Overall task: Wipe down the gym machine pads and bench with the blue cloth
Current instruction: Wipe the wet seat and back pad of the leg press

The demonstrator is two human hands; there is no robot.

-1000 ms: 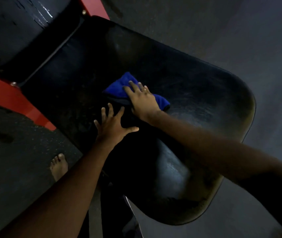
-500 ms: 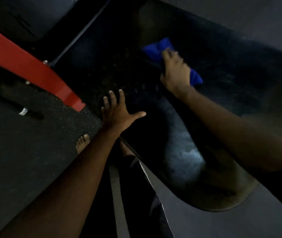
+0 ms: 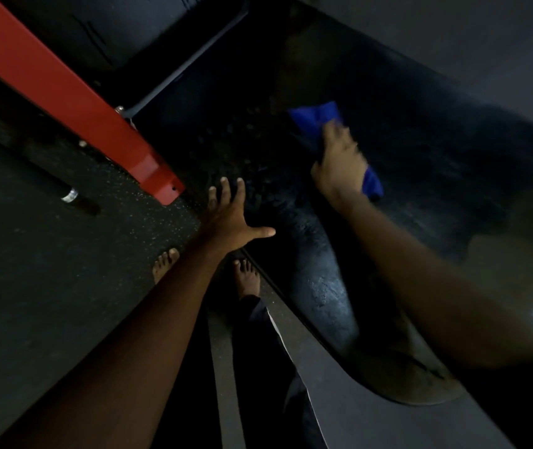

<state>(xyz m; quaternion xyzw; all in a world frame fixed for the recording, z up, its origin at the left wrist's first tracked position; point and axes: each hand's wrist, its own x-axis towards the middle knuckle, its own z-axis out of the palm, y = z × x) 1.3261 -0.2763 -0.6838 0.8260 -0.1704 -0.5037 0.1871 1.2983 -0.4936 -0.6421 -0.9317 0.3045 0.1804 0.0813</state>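
Note:
A large black bench pad (image 3: 427, 163) fills the middle and right of the view, with a lighter sheen along its near side. On it lies the blue cloth (image 3: 315, 116), bunched. My right hand (image 3: 339, 160) presses down flat on the cloth, which sticks out past my fingertips and beside my wrist; the hand is motion-blurred. My left hand (image 3: 229, 218) rests on the pad's near left edge with fingers spread and thumb out, holding nothing.
A red steel frame beam (image 3: 64, 92) runs diagonally at upper left, ending beside the pad. A second black pad (image 3: 112, 27) sits behind it. A metal bar end (image 3: 70, 196) lies on the speckled rubber floor. My bare feet (image 3: 247, 277) stand beside the bench.
My right hand has slid the cloth along the pad, away from my left hand. My left hand has stayed spread at the pad's near edge. The view has shifted.

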